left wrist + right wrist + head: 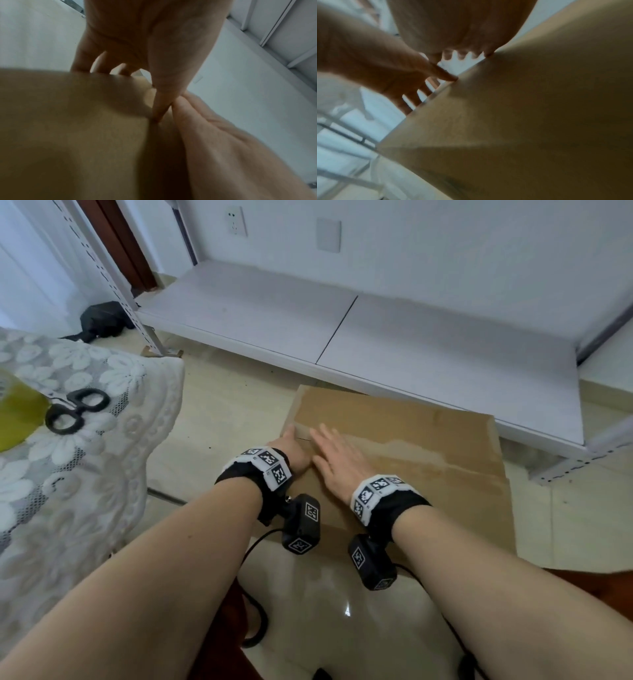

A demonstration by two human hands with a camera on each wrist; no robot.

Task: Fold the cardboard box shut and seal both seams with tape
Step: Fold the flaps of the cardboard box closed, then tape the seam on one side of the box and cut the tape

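Beside box (411,446), scissors (73,410) on lace cloth (113,419)

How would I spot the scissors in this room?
Look left of the cardboard box, where a white lace cloth drapes over a raised surface. On it lie the scissors, the only black thing there, showing two round finger loops.

The left hand (145,33) is reaching down over the box (68,128), fingers (80,60) draping past its far edge, thumb tip pressing its top beside the right hand (231,148).
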